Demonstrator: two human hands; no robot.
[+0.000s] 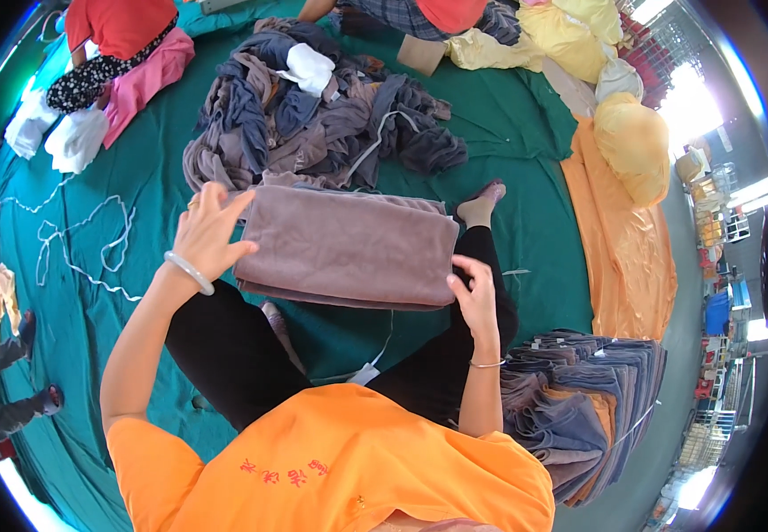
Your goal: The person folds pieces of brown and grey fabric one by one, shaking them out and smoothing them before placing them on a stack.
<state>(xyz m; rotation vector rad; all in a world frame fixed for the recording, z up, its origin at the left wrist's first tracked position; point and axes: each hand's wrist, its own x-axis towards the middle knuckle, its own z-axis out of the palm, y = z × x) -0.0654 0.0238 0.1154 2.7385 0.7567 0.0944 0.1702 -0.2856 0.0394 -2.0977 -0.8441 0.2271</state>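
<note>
A brownish-mauve folded cloth, like a towel (353,244), lies level in front of me over my spread legs, with more folded layers showing under its near and far edges. At its left end my left hand (205,232) has its fingers spread, the thumb reaching over the cloth's edge. My right hand (477,300) pinches the right edge between bent fingers and thumb; the fingertips are partly hidden. Just beyond lies a big loose heap of grey, blue and mauve cloths (313,124), with a white cloth (307,70) on top.
By my right knee stands a stack of folded cloths (579,399) in grey, blue and orange. Green sheeting (517,133) covers the floor, with white cord (91,232) at left. Other people sit at the far side. Yellow bundles (632,137) and orange fabric (619,239) lie right.
</note>
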